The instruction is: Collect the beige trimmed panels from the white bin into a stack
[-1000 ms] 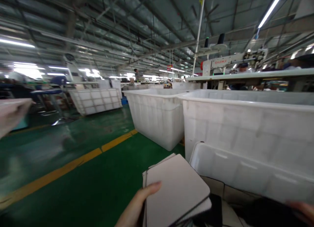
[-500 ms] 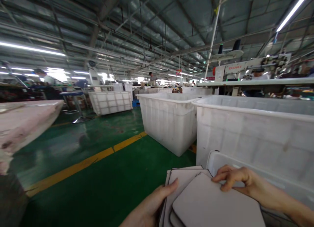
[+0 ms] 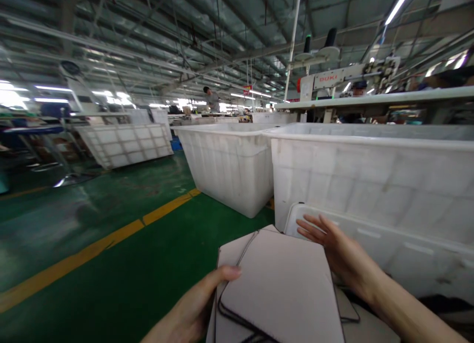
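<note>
A stack of pale, flat panels with dark edges (image 3: 285, 278) is at the bottom centre, its sheets fanned unevenly. My left hand (image 3: 207, 293) grips the stack's left side, thumb on top and the other fingers hidden beneath. My right hand (image 3: 333, 246) is beside the stack's right edge, fingers stretched out and holding nothing; whether its palm touches the edge I cannot tell. More pale panels with dark edges (image 3: 366, 325) lie lower right, below my right forearm.
A large white plastic tub (image 3: 370, 175) stands ahead on the right, a second white tub (image 3: 229, 170) left of it. A lower white bin (image 3: 392, 249) is by my right arm. Behind are a sewing machine (image 3: 333, 81) and a person. A yellow line (image 3: 111, 239) crosses the green floor.
My right hand has let go of the top panel and opened out at the stack's right side. That panel now sits further left, under my left thumb. The view has turned right.
</note>
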The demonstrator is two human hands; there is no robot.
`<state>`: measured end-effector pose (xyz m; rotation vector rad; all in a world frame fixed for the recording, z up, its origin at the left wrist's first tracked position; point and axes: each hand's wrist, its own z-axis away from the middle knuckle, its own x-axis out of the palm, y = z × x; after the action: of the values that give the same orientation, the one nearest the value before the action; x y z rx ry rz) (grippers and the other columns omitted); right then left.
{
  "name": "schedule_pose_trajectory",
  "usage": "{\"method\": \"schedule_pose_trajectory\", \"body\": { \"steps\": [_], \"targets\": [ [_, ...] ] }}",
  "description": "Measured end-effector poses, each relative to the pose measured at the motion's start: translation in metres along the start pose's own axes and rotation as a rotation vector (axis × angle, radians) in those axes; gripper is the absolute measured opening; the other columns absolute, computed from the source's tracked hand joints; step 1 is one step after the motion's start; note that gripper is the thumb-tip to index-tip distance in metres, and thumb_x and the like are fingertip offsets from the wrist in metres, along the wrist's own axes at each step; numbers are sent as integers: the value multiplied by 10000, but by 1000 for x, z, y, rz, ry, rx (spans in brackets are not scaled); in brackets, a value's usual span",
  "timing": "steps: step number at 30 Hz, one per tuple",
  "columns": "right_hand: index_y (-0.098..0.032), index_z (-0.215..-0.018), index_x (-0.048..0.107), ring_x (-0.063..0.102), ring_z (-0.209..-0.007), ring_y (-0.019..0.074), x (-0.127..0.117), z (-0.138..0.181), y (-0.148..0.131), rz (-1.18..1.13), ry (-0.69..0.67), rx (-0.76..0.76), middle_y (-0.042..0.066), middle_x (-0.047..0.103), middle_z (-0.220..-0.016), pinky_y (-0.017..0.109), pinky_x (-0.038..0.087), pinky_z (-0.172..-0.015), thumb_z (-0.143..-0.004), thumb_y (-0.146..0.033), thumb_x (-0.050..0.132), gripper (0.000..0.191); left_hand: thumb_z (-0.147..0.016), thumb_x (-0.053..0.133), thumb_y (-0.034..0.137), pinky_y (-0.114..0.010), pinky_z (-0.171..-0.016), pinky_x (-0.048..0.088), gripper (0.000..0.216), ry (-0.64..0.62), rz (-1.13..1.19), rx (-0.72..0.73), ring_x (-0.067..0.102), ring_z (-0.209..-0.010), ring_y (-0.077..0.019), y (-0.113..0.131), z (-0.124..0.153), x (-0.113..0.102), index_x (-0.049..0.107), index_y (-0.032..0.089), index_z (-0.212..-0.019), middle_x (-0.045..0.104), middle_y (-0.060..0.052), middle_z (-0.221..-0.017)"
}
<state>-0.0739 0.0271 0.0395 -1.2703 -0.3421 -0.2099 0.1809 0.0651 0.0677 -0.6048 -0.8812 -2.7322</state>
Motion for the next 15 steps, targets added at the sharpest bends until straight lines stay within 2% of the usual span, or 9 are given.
{"method": "schedule_pose_trajectory", "body": {
  "steps": [2,4,7,9,11,12,13,15],
  "targets": [
    [-268,-1228,394,340,-1218,248,4,25,2,-45,76,117,65,374,-1348,457,377,-927,-746,-653,321,621,-681,590,306,-332,-740,466,411,16,-17,-4,632,-724,-241,0,2,3,578,12,-968,688,-136,-773],
    [-294,-1258,347,326,-1224,274,18,40,-1,78,129,179,53,349,-1363,476,370,-929,-699,-664,410,673,-685,583,296,-322,-718,470,398,39,-53,-16,633,-703,-236,1,6,6,579,15,-966,687,-134,-751],
    [-299,-1300,264,433,-1145,287,46,41,-10,193,122,168,54,437,-1301,464,429,-868,-655,-534,584,757,-690,570,241,-307,-686,474,370,54,-91,-20,634,-680,-225,3,10,13,572,29,-993,688,-130,-764],
    [-288,-1305,259,493,-1082,271,55,31,-14,175,71,172,48,488,-1254,447,449,-842,-660,-504,593,758,-694,561,220,-311,-688,476,368,48,-81,-16,633,-690,-225,2,11,16,568,18,-1001,685,-143,-784],
    [-289,-1264,350,472,-1110,232,48,20,-11,160,52,162,21,492,-1250,411,407,-905,-683,-553,544,667,-704,549,230,-311,-690,479,370,60,-46,-15,631,-684,-223,0,9,18,565,-1,-992,681,-158,-782],
    [-281,-1231,403,444,-1138,211,36,15,-5,165,59,117,12,487,-1255,385,378,-939,-710,-584,490,609,-709,541,239,-305,-678,480,370,73,-22,-12,629,-668,-219,-1,8,18,565,-7,-984,680,-160,-767],
    [-257,-1191,455,425,-1155,194,21,10,5,214,87,43,15,491,-1252,353,358,-958,-746,-596,421,561,-714,531,245,-297,-658,481,369,84,3,-7,627,-650,-215,-2,7,19,564,-12,-977,679,-160,-747],
    [-193,-1107,525,467,-1111,179,-20,2,34,490,188,-149,49,552,-1179,303,388,-924,-825,-547,267,521,-720,512,241,-277,-612,478,364,102,52,6,623,-620,-211,-3,7,22,558,-22,-969,675,-155,-698]
  ]
}}
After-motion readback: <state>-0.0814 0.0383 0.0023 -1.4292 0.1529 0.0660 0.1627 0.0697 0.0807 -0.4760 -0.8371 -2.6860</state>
